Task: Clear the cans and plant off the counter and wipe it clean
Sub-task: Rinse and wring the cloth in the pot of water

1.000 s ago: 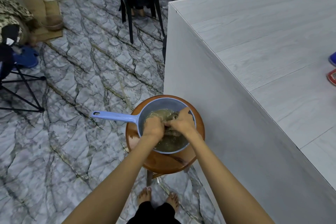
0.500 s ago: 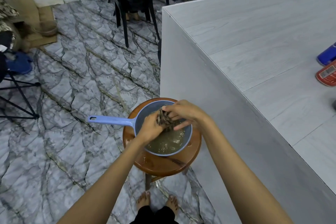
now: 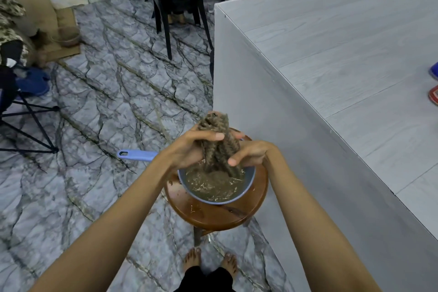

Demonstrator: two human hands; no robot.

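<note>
One cloth (image 3: 218, 147) between left hand (image 3: 186, 150) and right hand (image 3: 252, 155) (counter (image 3: 336, 59) edge beside)

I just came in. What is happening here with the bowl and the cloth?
A person holds a brownish-grey ribbed cloth over a light blue plastic bowl with a long handle. The left hand and the right hand both grip it. The bowl holds murky water and stands on a round brown wooden stool beside the pale grey counter. At the counter's right edge a red thing and a blue thing, perhaps cans, are partly in view.
</note>
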